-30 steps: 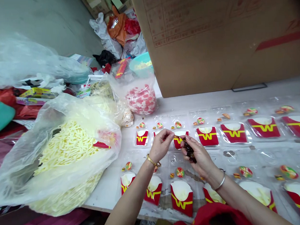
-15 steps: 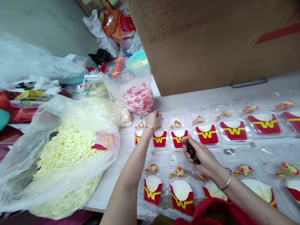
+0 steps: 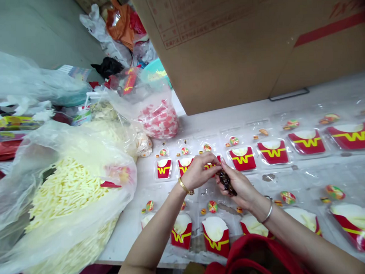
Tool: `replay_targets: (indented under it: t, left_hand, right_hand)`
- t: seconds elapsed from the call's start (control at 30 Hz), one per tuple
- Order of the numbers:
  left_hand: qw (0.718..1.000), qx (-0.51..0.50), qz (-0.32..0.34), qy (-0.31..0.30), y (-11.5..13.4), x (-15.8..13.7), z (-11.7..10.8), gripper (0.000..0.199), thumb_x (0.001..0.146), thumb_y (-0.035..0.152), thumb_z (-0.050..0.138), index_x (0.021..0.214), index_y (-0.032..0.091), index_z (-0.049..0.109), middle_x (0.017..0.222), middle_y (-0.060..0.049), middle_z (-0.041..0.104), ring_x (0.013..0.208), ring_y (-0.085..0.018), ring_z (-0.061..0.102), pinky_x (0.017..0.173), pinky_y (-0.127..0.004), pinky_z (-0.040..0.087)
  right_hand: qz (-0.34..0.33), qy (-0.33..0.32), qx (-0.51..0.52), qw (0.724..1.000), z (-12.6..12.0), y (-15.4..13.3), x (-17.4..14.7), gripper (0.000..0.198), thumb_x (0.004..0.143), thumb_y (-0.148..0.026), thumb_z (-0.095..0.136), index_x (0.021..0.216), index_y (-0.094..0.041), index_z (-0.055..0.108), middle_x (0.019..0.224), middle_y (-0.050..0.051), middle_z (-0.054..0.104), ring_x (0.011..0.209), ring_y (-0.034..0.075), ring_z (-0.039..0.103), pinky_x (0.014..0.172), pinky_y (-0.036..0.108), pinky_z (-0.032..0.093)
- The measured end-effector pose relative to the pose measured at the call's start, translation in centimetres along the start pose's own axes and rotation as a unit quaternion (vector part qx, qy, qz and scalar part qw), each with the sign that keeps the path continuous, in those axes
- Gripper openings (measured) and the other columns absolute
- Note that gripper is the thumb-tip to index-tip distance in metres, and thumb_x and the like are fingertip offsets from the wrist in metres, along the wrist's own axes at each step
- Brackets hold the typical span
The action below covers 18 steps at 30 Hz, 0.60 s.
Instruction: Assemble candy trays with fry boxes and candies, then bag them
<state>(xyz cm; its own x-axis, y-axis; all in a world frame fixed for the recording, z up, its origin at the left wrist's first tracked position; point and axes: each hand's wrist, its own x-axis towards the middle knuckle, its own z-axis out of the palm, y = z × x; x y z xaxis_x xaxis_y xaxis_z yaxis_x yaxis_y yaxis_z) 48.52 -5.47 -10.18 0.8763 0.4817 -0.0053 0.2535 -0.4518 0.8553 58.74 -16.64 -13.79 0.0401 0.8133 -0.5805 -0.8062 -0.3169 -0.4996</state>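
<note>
In my right hand (image 3: pixel 239 185) is a clump of small, glossy dark-brown pieces (image 3: pixel 226 182), cupped in curled fingers. My left hand (image 3: pixel 203 168) meets it, thumb and fingertips pinched together at the clump's top edge. Whatever sits between those fingertips is too small to make out. Beneath the hands run two rows of clear plastic packs with red fries pouches (image 3: pixel 243 162) marked in yellow, round multicoloured pieces (image 3: pixel 213 206) and tiny burger pieces (image 3: pixel 203 211). One dark piece (image 3: pixel 187 141) lies at the top of the second back-row pack, another on the first.
A big open plastic bag of pale-yellow fry-shaped pieces (image 3: pixel 73 188) lies at left. Behind it stands a clear bag of pink-and-white pieces (image 3: pixel 159 120). A large cardboard box (image 3: pixel 242 51) blocks the back right. Bags and clutter fill the back left.
My left hand has come back from the second back-row pack to my right hand. A dark piece now shows on that pack. The view has shifted slightly.
</note>
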Motion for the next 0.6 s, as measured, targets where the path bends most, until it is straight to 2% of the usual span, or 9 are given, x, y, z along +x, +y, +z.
replay_targets:
  t: [0.07, 0.13, 0.2, 0.27, 0.4, 0.6]
  left_hand:
    - [0.999, 0.002, -0.014, 0.031, -0.8, 0.8, -0.2, 0.015, 0.084, 0.028, 0.055, 0.080, 0.017, 0.063, 0.082, -0.004, 0.063, 0.078, -0.014, 0.057, 0.076, -0.028, 0.045]
    - [0.994, 0.029, -0.028, 0.100, -2.3, 2.0, -0.9, 0.015, 0.085, 0.028, 0.052, 0.081, 0.017, 0.062, 0.080, -0.003, 0.064, 0.075, -0.014, 0.057, 0.073, -0.026, 0.044]
    - [0.979, 0.097, -0.034, 0.176, -4.2, 3.5, -1.6, 0.014, 0.085, 0.026, 0.051, 0.082, 0.017, 0.061, 0.080, -0.003, 0.064, 0.074, -0.014, 0.056, 0.072, -0.026, 0.043]
    - [0.957, 0.192, -0.033, 0.213, -6.0, 4.7, -2.0, 0.011, 0.084, 0.022, 0.050, 0.081, 0.017, 0.060, 0.080, -0.003, 0.062, 0.075, -0.015, 0.055, 0.073, -0.028, 0.041]
    - [0.923, 0.331, -0.028, 0.194, -8.1, 5.8, -2.0, 0.010, 0.084, 0.018, 0.048, 0.084, 0.018, 0.059, 0.083, -0.005, 0.062, 0.080, -0.017, 0.055, 0.075, -0.031, 0.036]
    - [0.922, 0.365, -0.002, 0.129, -7.9, 6.6, -1.3, 0.014, 0.086, 0.016, 0.045, 0.089, 0.018, 0.058, 0.091, -0.006, 0.063, 0.089, -0.019, 0.056, 0.079, -0.033, 0.035]
  right_hand:
    - [0.017, -0.008, 0.022, 1.000, -0.3, -0.3, -0.2, 0.038, 0.078, -0.055, 0.059, 0.084, -0.017, 0.061, 0.061, 0.000, 0.055, 0.044, 0.007, 0.039, 0.038, 0.018, 0.020]
    - [0.020, -0.026, 0.049, 0.998, -0.7, -0.6, -0.6, 0.032, 0.080, -0.048, 0.058, 0.087, -0.017, 0.063, 0.064, 0.000, 0.055, 0.046, 0.007, 0.039, 0.038, 0.018, 0.018]
    - [0.000, -0.037, 0.053, 0.998, -1.2, -1.1, -1.0, 0.026, 0.080, -0.040, 0.060, 0.091, -0.018, 0.064, 0.067, 0.000, 0.055, 0.047, 0.007, 0.039, 0.039, 0.018, 0.018]
    - [-0.030, -0.029, 0.034, 0.999, -1.7, -1.5, -1.5, 0.025, 0.079, -0.036, 0.062, 0.096, -0.019, 0.065, 0.069, 0.000, 0.055, 0.049, 0.007, 0.039, 0.040, 0.019, 0.019]
    - [-0.060, -0.014, 0.020, 0.998, -2.5, -2.0, -2.0, 0.034, 0.076, -0.038, 0.066, 0.106, -0.022, 0.063, 0.072, -0.001, 0.055, 0.049, 0.007, 0.039, 0.041, 0.019, 0.019]
    - [-0.071, -0.022, 0.032, 0.997, -2.8, -2.3, -2.0, 0.031, 0.079, -0.036, 0.063, 0.107, -0.023, 0.062, 0.071, -0.001, 0.054, 0.050, 0.008, 0.038, 0.041, 0.019, 0.019]
